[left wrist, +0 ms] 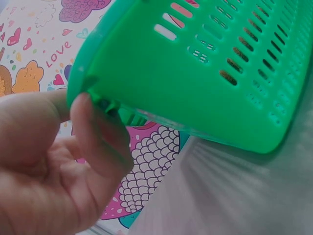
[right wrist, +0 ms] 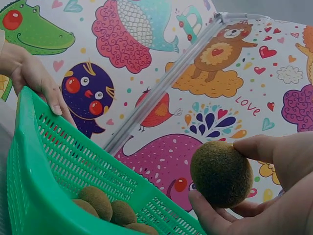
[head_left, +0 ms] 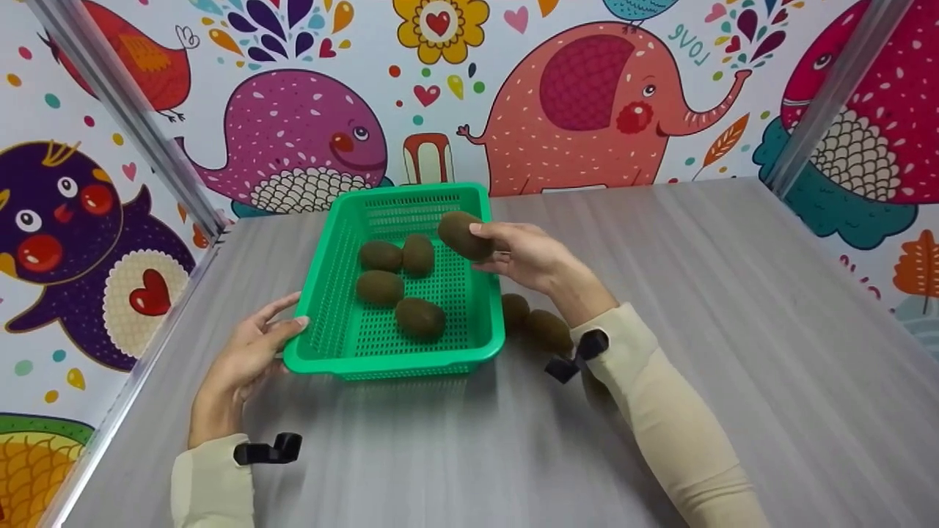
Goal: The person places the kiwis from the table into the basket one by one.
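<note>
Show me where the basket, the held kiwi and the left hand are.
Basket (head_left: 396,362), head view, near rim.
Held kiwi (right wrist: 221,174), right wrist view, middle of its side.
Left hand (head_left: 247,353), head view, near thumb base.

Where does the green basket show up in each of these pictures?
Head: the green basket sits just left of centre.
Left wrist: it fills much of the top and right, seen from outside.
Right wrist: it lies at lower left, cut off by the bottom edge.
Shared landmark: the left hand at its rim.
</note>
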